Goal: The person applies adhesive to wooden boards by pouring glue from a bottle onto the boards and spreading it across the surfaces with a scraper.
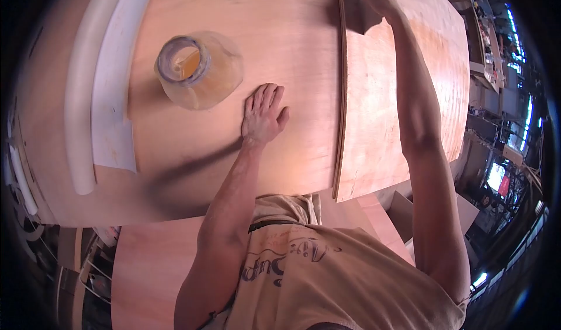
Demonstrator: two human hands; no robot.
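Note:
My left hand (264, 113) lies flat on the plywood sheet (292, 155), fingers stretched out, holding nothing. Up and to its left stands a translucent jug (201, 70) with a wide round mouth and some amber liquid inside. At the top right, my right hand (383, 4) is closed on a flat, thin scraper-like piece (361, 11), which touches or hovers close over the raised plywood board (374, 108). The fingers of this hand are partly hidden. A glossy, wet-looking sheen covers parts of that board.
A white roll (82, 96) and a white sheet (114, 90) lie along the left of the plywood. The raised board's edge (340, 96) runs between my hands. Cluttered shelves (482, 49) stand at the right. Another pale panel (152, 271) shows below the table.

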